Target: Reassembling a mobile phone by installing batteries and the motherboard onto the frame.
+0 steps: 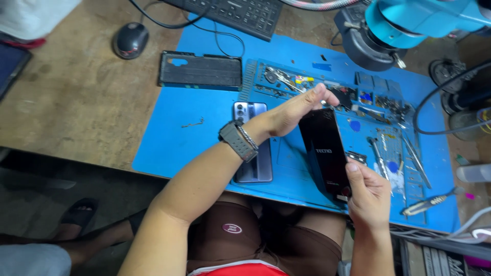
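At frame centre, the left hand (299, 110) pinches the top of a flat black rectangular phone screen (325, 152); the right hand (367, 193) grips its bottom, above the blue rubber mat (169, 138).

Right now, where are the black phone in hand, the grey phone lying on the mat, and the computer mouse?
black phone (324, 148), head view, middle of its dark face
grey phone (254, 164), head view, lower back
computer mouse (131, 39), head view, top shell

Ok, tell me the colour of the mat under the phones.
Bright blue mat, clearest in the head view.
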